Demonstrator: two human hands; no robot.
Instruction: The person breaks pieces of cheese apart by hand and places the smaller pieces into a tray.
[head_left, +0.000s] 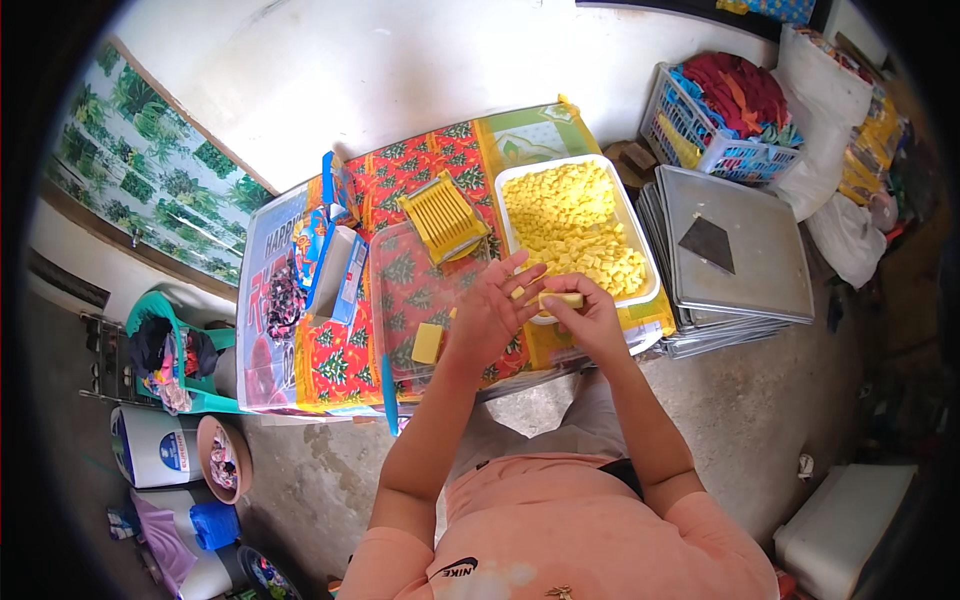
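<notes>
My right hand (596, 319) pinches a short yellow bar (562, 301), which looks like cheese, between thumb and fingers. Beside it my left hand (491, 304) is turned palm up with its fingers spread. A small yellow piece (517, 292) rests against those fingers. Just beyond both hands, a white tray (498, 196) holds a heap of small yellow cubes (562, 202). A yellow slotted slicer (446, 217) lies at the far end of a clear board (394, 300) with a blue edge. On that board, left of my left wrist, sits a yellow block (427, 343).
An open blue-and-white carton (337, 277) and crumpled dark patterned cloth (285, 304) are at the table's left. Stacked metal trays (735, 232) stand against the right side, below a crate of cloth (712, 142). A green chair (199, 382) is at left.
</notes>
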